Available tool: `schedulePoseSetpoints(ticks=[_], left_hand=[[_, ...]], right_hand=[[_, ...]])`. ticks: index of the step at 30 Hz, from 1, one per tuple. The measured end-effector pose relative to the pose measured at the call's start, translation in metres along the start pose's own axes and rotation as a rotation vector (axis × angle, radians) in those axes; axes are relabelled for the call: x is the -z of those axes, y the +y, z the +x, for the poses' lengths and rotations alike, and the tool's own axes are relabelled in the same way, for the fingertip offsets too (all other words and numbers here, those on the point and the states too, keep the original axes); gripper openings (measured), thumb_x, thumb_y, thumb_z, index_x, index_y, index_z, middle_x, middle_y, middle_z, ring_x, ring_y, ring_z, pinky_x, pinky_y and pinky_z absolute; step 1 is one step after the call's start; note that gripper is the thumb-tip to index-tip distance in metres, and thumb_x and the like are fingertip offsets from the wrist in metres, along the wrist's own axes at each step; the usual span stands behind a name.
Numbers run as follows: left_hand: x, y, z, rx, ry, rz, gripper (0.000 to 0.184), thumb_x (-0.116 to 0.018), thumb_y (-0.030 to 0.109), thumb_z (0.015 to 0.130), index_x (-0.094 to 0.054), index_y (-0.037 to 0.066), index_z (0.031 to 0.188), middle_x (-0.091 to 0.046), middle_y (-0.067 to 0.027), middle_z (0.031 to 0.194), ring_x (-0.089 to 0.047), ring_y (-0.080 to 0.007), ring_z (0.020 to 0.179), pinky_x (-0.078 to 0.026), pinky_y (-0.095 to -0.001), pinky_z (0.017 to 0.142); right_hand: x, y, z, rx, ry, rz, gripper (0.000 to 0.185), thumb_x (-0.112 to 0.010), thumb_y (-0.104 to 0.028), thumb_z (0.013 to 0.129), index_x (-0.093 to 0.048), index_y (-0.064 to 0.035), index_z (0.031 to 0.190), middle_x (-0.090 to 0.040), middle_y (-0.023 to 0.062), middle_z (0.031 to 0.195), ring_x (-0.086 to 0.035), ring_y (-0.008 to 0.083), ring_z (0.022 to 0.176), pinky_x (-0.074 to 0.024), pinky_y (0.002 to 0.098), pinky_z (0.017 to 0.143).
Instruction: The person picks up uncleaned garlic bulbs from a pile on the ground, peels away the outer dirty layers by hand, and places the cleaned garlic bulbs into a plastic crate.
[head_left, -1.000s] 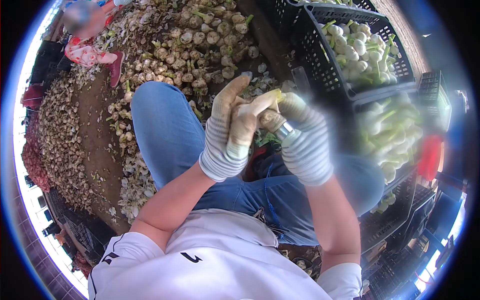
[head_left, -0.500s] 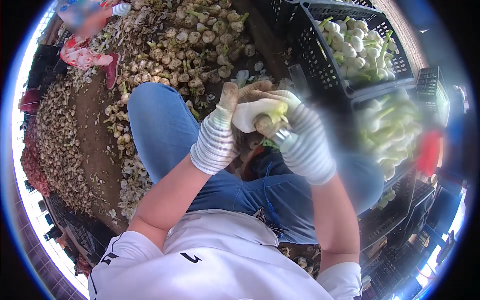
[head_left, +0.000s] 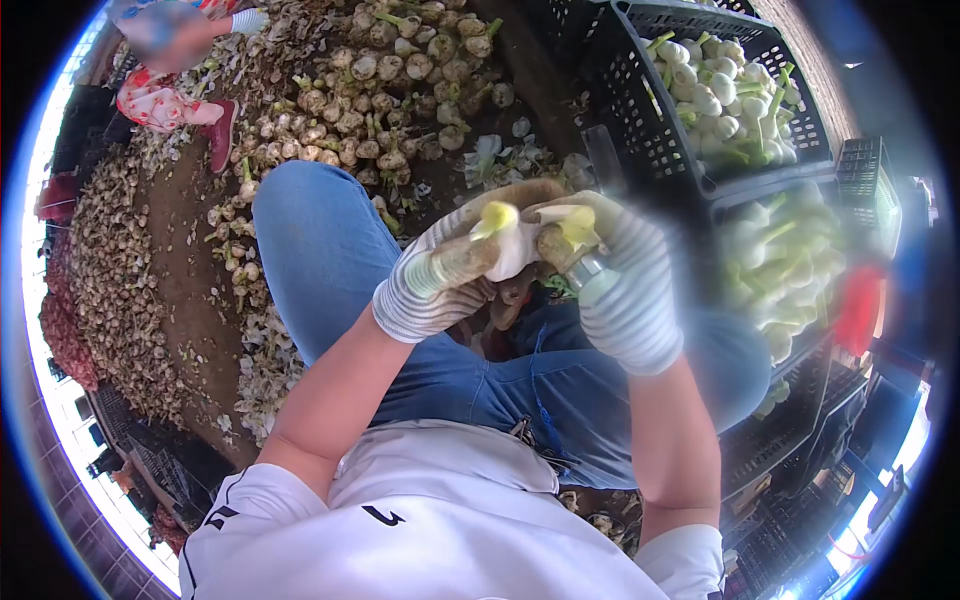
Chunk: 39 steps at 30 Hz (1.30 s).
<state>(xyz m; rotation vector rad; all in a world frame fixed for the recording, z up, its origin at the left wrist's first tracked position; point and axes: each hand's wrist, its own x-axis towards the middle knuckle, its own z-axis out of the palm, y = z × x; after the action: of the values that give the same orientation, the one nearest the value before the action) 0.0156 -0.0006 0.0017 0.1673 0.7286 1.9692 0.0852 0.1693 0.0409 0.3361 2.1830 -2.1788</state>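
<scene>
Both my hands wear striped, soiled gloves and meet above my lap. My left hand (head_left: 440, 275) is closed around a white garlic bulb (head_left: 514, 250), whose cut yellow-green stem end (head_left: 497, 217) points up. Beside it, my right hand (head_left: 625, 285) pinches a pale yellow-green piece of garlic skin (head_left: 576, 226). A short shiny metal piece (head_left: 586, 268) shows at the right thumb; its kind cannot be made out. The fingertips of both hands partly hide where the bulb and the skin meet.
Unpeeled garlic (head_left: 370, 110) lies heaped on the ground ahead, with loose skins (head_left: 500, 160) nearby. Black crates (head_left: 640, 110) at right hold white peeled garlic (head_left: 725, 95). A larger garlic pile (head_left: 120, 290) spreads at left. Another person's shoe (head_left: 222, 135) is at upper left.
The bulb has turned from lying sideways to stem up in my left hand. My hands have moved slightly apart, and a piece of skin now shows in the right one.
</scene>
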Motion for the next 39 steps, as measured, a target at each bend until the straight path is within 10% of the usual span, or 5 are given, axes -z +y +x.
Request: schedulePoseSetpoints(ticks=[8, 20, 27, 32, 39], left_hand=[[-0.007, -0.008, 0.011, -0.578, 0.434, 1.061, 0.052, -0.082, 0.02, 0.079, -0.059, 0.003, 0.121, -0.059, -0.0016, 0.095, -0.056, -0.0082, 0.084, -0.048, -0.0227, 0.075], [0.024, 0.001, 0.016, -0.447, 0.02, 0.2, 0.053, -0.052, 0.04, 0.094, -0.063, -0.007, 0.117, -0.05, -0.0288, 0.133, -0.053, -0.0362, 0.12, -0.045, -0.0445, 0.1], [0.026, 0.015, 0.019, -0.353, 0.126, -0.349, 0.054, -0.046, 0.04, 0.096, -0.055, -0.004, 0.126, -0.059, -0.0208, 0.123, -0.058, -0.0359, 0.114, -0.046, -0.0511, 0.098], [0.03, 0.009, 0.016, -0.39, 0.414, -0.33, 0.048, -0.05, 0.037, 0.096, -0.055, 0.001, 0.127, -0.062, -0.0185, 0.116, -0.065, -0.0335, 0.097, -0.054, -0.0471, 0.086], [0.025, 0.003, 0.021, -0.495, 0.423, -0.164, 0.052, -0.053, 0.039, 0.096, -0.048, 0.004, 0.134, -0.063, -0.018, 0.115, -0.067, -0.0316, 0.091, -0.057, -0.0442, 0.079]], right_hand=[[-0.013, 0.011, 0.002, 0.313, 0.189, -0.413, 0.029, -0.062, 0.005, 0.073, -0.066, -0.0026, 0.101, -0.061, 0.0132, 0.082, -0.06, 0.0279, 0.071, -0.0484, 0.0312, 0.065], [-0.012, 0.023, 0.005, 0.11, 0.212, -0.384, 0.024, -0.061, 0.003, 0.078, -0.063, 0.0002, 0.102, -0.066, 0.0174, 0.085, -0.066, 0.0303, 0.077, -0.052, 0.0332, 0.07], [-0.01, 0.014, 0.008, 0.016, -0.13, -0.392, 0.021, -0.062, -0.001, 0.08, -0.065, -0.0006, 0.101, -0.065, 0.0181, 0.082, -0.063, 0.0318, 0.073, -0.0508, 0.0327, 0.068], [0.001, 0.009, 0.005, -0.218, -0.137, 0.286, 0.014, -0.067, -0.011, 0.085, -0.067, -0.0026, 0.096, -0.068, 0.0063, 0.085, -0.062, 0.0112, 0.075, -0.0508, 0.0269, 0.067], [0.02, 0.021, 0.016, 0.086, -0.105, 1.176, 0.045, -0.072, -0.024, 0.082, -0.056, -0.0012, 0.117, -0.065, 0.0179, 0.108, -0.067, 0.0263, 0.083, -0.0556, 0.0375, 0.071]])
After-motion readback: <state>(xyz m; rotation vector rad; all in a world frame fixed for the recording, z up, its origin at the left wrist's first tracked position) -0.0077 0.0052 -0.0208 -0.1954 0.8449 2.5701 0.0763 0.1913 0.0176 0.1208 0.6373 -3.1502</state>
